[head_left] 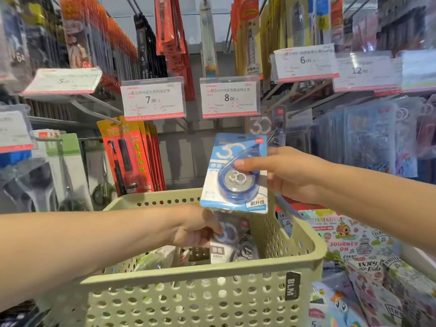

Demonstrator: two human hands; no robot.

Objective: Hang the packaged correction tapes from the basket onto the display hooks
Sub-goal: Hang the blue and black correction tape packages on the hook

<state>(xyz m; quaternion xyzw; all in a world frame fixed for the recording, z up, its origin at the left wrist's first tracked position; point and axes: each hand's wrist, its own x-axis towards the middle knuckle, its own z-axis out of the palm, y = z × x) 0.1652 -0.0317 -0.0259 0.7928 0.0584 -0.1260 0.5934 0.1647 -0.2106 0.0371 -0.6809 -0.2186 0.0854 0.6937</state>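
Observation:
My right hand (283,172) pinches a blue-and-white packaged correction tape (233,173) and holds it upright above the far rim of the pale green perforated basket (200,274). Inside the basket my left hand (195,228) grips a second, grey packaged correction tape (227,244). More packages lie on the basket's floor, partly hidden. Behind the raised package hang similar correction tapes (266,128) on a display hook under the 8.00 price tag (230,97).
Red-and-yellow pen packs (132,156) hang to the left under a 7.90 tag (153,100). Blue packages (368,140) fill hooks on the right. Colourful printed items (354,244) lie to the right of the basket. Price tags jut out overhead.

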